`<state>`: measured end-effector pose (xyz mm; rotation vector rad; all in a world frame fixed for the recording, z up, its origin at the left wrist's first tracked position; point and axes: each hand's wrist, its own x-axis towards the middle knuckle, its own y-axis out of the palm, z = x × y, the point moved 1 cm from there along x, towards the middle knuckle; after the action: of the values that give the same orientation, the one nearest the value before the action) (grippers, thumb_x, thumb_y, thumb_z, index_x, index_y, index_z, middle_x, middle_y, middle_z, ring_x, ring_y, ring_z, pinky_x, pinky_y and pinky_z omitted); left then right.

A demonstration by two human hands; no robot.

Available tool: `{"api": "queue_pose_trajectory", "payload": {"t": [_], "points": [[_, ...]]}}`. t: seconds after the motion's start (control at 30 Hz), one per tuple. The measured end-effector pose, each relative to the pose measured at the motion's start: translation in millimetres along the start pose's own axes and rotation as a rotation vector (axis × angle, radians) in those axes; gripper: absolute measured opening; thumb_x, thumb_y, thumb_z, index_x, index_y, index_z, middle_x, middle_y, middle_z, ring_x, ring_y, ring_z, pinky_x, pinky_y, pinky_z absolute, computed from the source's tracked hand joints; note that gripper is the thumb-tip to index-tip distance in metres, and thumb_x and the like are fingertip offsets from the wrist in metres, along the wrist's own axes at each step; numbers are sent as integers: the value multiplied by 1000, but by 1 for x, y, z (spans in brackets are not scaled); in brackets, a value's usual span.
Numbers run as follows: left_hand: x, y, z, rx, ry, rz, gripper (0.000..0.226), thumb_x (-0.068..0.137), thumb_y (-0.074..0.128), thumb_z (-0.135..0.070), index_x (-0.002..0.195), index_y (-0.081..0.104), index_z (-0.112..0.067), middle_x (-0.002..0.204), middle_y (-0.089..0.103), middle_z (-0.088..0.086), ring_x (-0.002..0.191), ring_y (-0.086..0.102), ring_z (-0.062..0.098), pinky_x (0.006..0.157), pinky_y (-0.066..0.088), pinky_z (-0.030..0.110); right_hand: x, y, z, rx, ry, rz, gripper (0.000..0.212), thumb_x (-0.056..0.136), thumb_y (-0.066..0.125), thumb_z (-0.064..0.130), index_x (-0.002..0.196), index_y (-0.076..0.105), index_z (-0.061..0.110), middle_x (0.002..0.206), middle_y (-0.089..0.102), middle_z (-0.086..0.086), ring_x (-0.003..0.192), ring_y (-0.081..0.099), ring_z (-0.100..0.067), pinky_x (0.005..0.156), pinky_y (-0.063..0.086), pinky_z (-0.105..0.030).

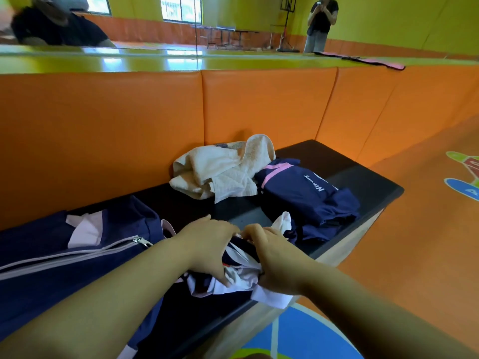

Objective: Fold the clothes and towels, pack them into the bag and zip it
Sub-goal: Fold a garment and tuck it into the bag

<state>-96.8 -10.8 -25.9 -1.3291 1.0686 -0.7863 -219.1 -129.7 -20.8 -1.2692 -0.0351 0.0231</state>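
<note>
Just right of the navy bag (77,257), our left hand (207,244) and right hand (274,257) meet, both gripping a bunched navy-and-white garment (241,279), probably gathering it to fold, while a crumpled towel (223,172) and a navy shirt (305,195) lie farther right of the bag.

The left forearm (116,288) and right forearm (363,301), both bare, reach in and converge on a crumpled navy-and-white fabric garment (241,277). The left hand (207,244) covers the garment's left side, palm down, with its fingers curled over the folds. The right hand (276,257) grips the garment's right side, knuckles up, with bent fingers pinching cloth at its far edge. The two hands' fingertips almost meet above the garment's far end.
</note>
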Motion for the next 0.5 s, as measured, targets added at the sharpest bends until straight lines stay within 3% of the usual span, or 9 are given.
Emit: {"api": "queue_pose_trajectory", "payload": {"t": [0.03,0.1,0.17,0.2,0.27,0.33,0.4,0.5], "points": [[0,-1,0,-66,-37,-18,71,56,76,-53,117,52,-25,118,58,-6,114,54,20,95,41,34,-2,1,1,-28,17,8,66,76,69,17,129,30,14,123,48,-6,112,39,-24,87,25,-21],[0,-1,-1,-74,-87,-65,45,61,73,-41,95,54,-18,96,60,-1,90,59,24,75,50,36,-4,2,3,-94,54,29,96,71,75,35,142,15,13,135,43,-6,120,38,-24,99,25,-25],[-4,1,-4,-59,-118,-108,31,65,68,-34,83,48,-17,85,55,0,83,58,25,70,50,37,-3,3,5,-134,99,52,124,62,78,55,148,-1,13,146,33,-6,132,32,-26,112,21,-35],[-7,2,-7,-55,-124,-133,28,66,66,-31,81,46,-18,82,52,-1,83,58,26,70,50,37,-2,4,6,-164,117,63,129,59,77,61,149,-3,13,149,31,-5,135,29,-26,114,18,-38],[-12,8,-12,-46,-111,-161,27,68,63,-31,84,45,-18,85,51,0,85,58,26,73,49,37,-1,8,5,-225,139,47,124,61,76,61,150,4,15,149,32,-4,136,29,-27,115,17,-40],[-17,13,-15,-63,-92,-172,33,71,62,-38,92,49,-17,95,56,1,89,57,24,75,46,35,0,13,1,-267,110,-23,101,64,77,50,144,26,16,142,43,-5,130,39,-30,111,24,-41],[-24,15,-14,-112,-74,-201,38,73,62,-42,101,52,-18,102,57,0,94,57,22,77,44,33,0,17,-3,-314,65,-69,78,61,77,44,129,45,21,124,57,-4,113,52,-30,99,36,-42],[-36,18,-13,-199,-56,-252,49,75,63,-40,118,51,-20,116,55,-4,105,56,20,84,46,33,-1,18,-4,-385,23,-73,65,51,77,49,108,55,26,94,65,1,81,62,-26,72,45,-38]]}}
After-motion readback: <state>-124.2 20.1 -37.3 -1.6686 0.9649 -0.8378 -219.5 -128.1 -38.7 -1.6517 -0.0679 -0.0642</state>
